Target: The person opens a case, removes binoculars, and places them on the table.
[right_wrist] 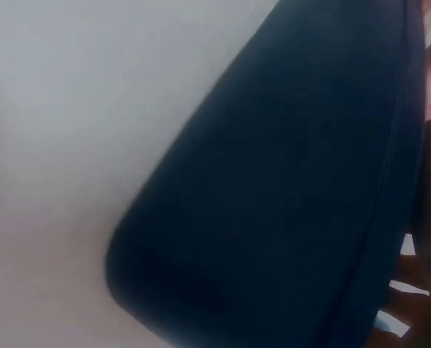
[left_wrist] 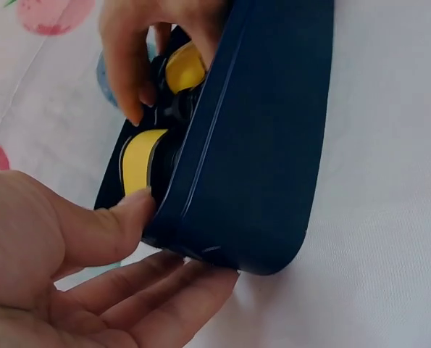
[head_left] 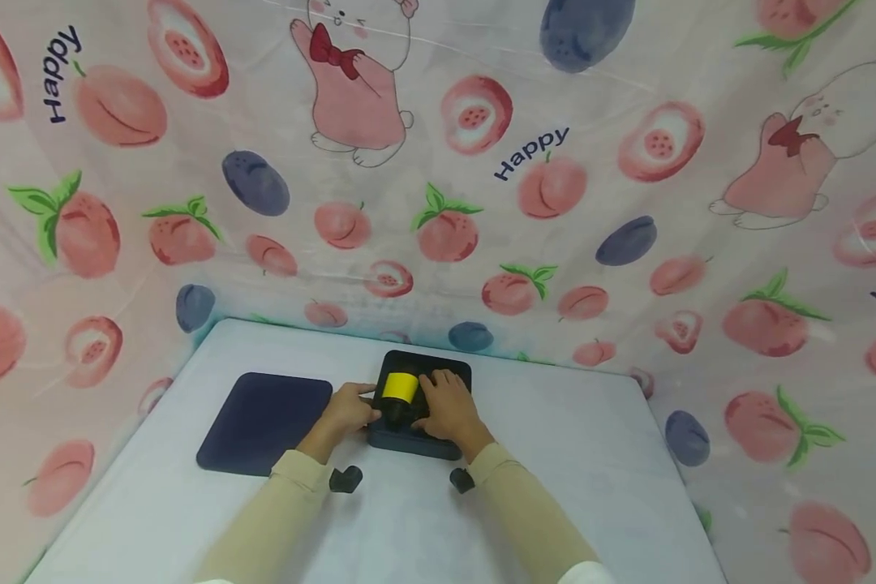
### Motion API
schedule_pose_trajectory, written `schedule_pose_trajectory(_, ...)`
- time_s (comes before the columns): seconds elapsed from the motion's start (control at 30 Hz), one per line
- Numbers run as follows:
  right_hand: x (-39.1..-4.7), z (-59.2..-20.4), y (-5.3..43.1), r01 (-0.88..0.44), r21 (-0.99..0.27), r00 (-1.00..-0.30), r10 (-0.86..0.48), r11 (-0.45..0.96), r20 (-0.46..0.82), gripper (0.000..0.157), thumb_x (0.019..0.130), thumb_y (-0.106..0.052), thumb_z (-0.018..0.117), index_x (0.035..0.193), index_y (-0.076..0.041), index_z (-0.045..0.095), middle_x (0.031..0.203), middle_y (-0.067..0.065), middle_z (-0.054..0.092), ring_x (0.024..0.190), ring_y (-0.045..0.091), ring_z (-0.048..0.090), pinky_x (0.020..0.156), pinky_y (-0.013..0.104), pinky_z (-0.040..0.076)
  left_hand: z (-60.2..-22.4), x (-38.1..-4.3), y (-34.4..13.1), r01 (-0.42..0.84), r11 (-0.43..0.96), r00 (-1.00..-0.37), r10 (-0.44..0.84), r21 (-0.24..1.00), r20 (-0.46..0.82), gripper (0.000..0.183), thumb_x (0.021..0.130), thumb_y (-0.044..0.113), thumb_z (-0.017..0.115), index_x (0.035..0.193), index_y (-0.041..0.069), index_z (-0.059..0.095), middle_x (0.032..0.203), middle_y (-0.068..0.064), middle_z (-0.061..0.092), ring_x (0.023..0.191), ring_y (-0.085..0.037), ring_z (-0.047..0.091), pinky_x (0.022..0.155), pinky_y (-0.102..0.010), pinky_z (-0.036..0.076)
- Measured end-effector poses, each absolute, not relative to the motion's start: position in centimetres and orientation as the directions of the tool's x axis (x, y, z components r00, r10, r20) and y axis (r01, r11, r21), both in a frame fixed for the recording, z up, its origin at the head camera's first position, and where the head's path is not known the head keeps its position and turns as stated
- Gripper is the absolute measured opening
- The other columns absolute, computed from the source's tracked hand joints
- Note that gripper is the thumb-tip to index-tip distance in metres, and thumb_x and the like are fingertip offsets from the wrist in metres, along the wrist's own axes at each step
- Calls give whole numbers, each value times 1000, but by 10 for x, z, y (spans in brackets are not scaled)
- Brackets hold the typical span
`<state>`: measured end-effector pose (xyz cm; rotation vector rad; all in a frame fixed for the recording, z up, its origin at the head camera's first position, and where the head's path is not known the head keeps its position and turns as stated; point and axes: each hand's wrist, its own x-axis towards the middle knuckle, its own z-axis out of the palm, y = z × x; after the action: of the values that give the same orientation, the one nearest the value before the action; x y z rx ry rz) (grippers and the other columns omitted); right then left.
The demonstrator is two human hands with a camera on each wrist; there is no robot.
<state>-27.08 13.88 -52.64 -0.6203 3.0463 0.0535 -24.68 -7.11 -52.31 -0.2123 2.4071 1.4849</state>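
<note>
The left hand [head_left: 349, 408] held the left end of a dark, open case [head_left: 414, 444], its thumb bent in over the rim and its fingers lying fairly straight and close together low against the outer wall. The tip of that thumb met, or lay just beside, a yellow-and-black item [head_left: 400, 388] inside the case. The right hand [head_left: 448, 403] reached in from the other side, its thumb and fingers spread apart and bent downward over a second yellow piece [left_wrist: 185, 69]; whether they pinched that piece or only touched it could not be told, and the right wrist view showed mostly the case's dark outer side. The yellow-and-black item sat within the case, between the two hands, its yellow part toward the far side and its black part nearer the person. Just to the left of the case, a flat dark panel [head_left: 266, 422] with rounded corners lay on the white worktop [head_left: 591, 462]. Small black devices [head_left: 345, 479] showed beside the wrists, below light beige sleeves [head_left: 533, 495]. Beyond the worktop rose a pale cloth [head_left: 394, 186] printed with pink fruit, dark blue ovals, rabbits in pink and the word "Happy".
</note>
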Motion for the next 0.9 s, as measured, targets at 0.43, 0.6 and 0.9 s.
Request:
schedule_pose_trajectory(0.43,-286,-528,141,-448,79,-891,-438,891,-115,99,81,-69,79,153,-9,48,152,8,59,140,31,54,124,51,38,-526,-247,-69,-358,350,-922,14,866,-387,63,92,-4,72,152,5,53,143,-28,62,111,-29,71,96,-46,62)
schedule_pose_trajectory(0.6,-288,-530,142,-465,112,-884,-455,878,-106,97,81,-69,78,153,-10,49,151,6,59,138,31,53,121,50,41,-528,-249,-69,-371,342,-918,1,863,-396,62,93,-3,72,151,6,54,143,-27,63,117,-34,72,96,-47,61)
schedule_pose_trajectory(0.9,-286,-523,140,-487,83,-873,-483,869,-71,93,82,-66,78,153,-13,50,153,4,57,139,31,50,116,53,41,-523,-246,-72,-412,306,-904,-18,858,-428,62,94,-4,69,153,6,51,146,-29,60,125,-40,68,99,-51,59)
